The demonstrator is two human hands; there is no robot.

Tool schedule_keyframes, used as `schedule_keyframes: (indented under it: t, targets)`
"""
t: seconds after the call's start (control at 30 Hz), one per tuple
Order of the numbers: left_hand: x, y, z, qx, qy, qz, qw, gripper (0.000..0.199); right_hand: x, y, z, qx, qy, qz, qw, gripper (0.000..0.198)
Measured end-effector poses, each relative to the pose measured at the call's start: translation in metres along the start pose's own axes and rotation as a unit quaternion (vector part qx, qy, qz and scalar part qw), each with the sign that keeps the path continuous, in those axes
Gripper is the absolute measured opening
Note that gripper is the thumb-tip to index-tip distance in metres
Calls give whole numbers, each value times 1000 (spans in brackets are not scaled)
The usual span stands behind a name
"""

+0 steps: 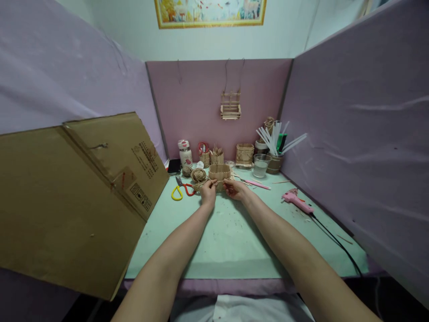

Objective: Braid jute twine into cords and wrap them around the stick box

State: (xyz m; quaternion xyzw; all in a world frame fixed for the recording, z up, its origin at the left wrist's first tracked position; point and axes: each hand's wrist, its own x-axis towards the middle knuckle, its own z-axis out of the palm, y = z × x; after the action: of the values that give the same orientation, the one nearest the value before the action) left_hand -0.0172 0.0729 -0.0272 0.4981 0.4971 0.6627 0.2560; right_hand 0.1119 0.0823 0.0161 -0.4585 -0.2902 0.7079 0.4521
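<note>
Here's the table [228, 241], its pale green cover running wide under both forearms, and over on the left a big sheet of cardboard [67, 192] leans in at an angle. Pink panel [197, 103] across the back, a small slatted wooden rack [231, 112] hanging on it by wires. Into the middle we go: the left hand [208, 190] and the right hand [234, 188] face each other, close together, one at each side of the basket's front. Out wide right, the pink glue gun [298, 203] lies on its side, black cord trailing off the table's near corner. And there's the woven basket [219, 171], upright on the table, centre stage, its open rim showing above the fingers. Just left of it, scissors [184, 184] with one yellow and one red handle lie open; behind them, beside the basket, a ball of twine [199, 175]. Smallest of all, the thin strand [220, 180] across the basket's front: thumb and fingers of each hand look pinched together on it, one hand at either end.
</note>
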Motion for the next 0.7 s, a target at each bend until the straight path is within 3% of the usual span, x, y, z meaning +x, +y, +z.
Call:
schedule_keyframes:
  t: [0.13,0.7]
  targets:
    - [0,0,0,42,-1,15,999,11,-1,3,1,14,8,5,1000,10]
    - [1,4,1,29,-17,5,999,9,4,7,4,4,-4,-22,1000,13]
